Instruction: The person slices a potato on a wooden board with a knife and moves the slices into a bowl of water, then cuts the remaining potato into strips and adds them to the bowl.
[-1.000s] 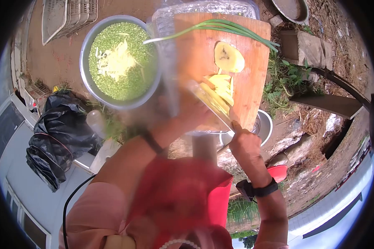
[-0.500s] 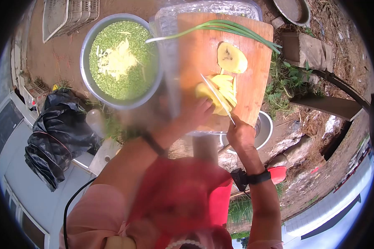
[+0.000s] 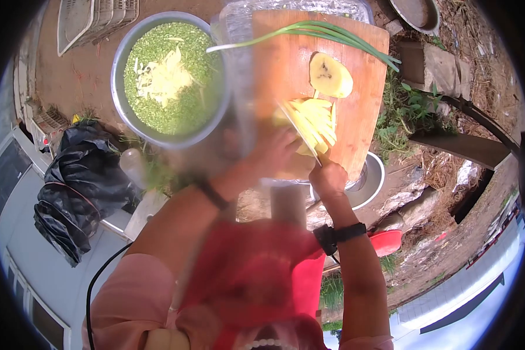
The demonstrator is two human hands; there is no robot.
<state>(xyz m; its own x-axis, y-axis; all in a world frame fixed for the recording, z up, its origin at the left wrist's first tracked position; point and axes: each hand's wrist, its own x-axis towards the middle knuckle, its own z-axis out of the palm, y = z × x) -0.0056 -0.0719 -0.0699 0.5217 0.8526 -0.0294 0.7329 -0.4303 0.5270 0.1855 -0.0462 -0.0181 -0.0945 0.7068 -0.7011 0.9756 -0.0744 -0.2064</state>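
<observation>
Right hand [image 3: 328, 178]: fingers are clamped round the handle of a thin steel knife [image 3: 300, 131].
Left hand [image 3: 274, 153]: blurred fingers are curled onto the yellow slices [image 3: 321, 119], just beside the blade.
Board [image 3: 280, 64]: flat, smooth wood, laid beneath both.

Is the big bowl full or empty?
Full. Chopped greens and pale shreds fill the bowl almost to its rim.

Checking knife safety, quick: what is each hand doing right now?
Left hand: curled on the pale yellow sliced vegetable, steadying it.
Right hand: closed on the handle of the thin steel knife.
</observation>
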